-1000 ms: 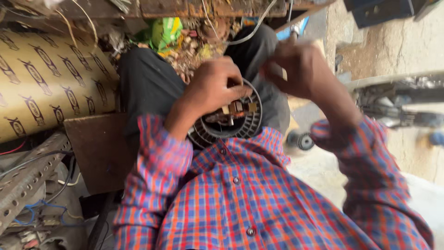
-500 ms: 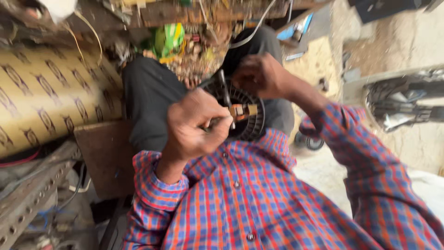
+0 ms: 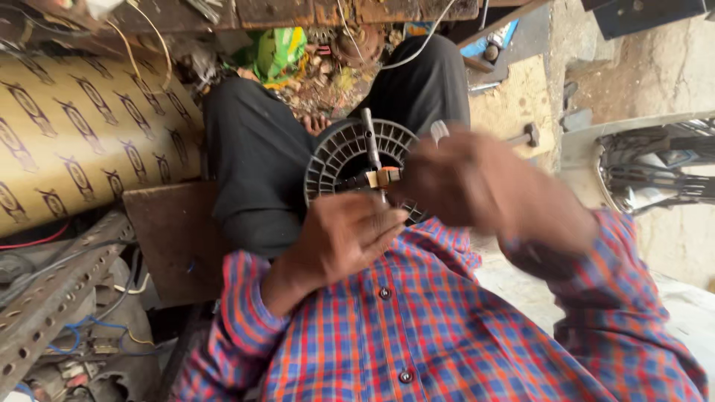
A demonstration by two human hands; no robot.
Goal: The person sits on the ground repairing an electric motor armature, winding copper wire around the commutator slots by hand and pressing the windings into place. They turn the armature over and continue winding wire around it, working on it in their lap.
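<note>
A round grey slotted motor part rests on my lap against my black trousers. A metal shaft stands up from its middle, beside a small tan-and-copper piece. My left hand grips the part's near edge, fingers curled over it. My right hand is blurred at the part's right side, closed around a thin metal tool whose pale tip pokes out above the fingers. My checked red-and-blue shirt fills the lower view.
A patterned yellow roll lies at the left, above a brown board and a perforated metal angle with loose wires. Scrap and a green wrapper litter the ground beyond my knees. A hammer lies on a slab; a chrome frame stands right.
My right hand has swung from the part's far edge down to its right side and is now blurred. My left hand slid lower on the near edge. The shaft now stands uncovered.
</note>
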